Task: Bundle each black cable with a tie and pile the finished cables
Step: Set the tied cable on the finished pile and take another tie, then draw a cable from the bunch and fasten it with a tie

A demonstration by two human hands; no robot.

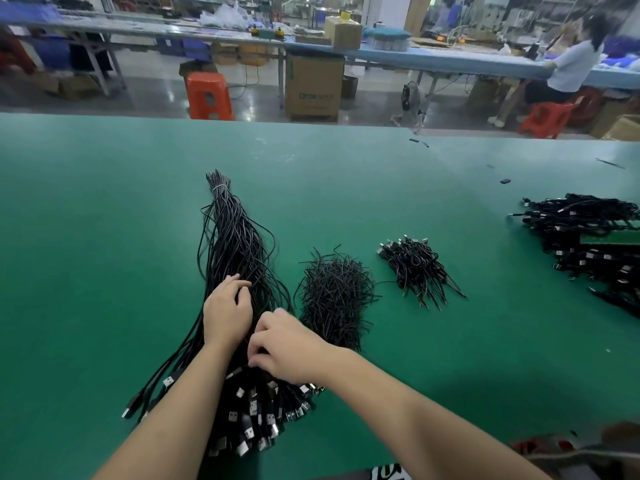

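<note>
green bench mat (104,237) under me, factory floor beyond. loose cable bunch (235,244) lies long axis running away from me, far end banded, usb plugs fanned at the near end. left hand (225,313) rests on the bunch mid-length, fingers curled into the strands; right hand (287,344) sits nearer the plugs, fingertips pinching what looks like 1 cable, though i can't be sure. i judge the next pull goes toward me, along that axis. right of the bunch: heap of ties (334,296), just beside; then a small tied pile (415,268); finished pile (588,233) well apart, far right.
</note>
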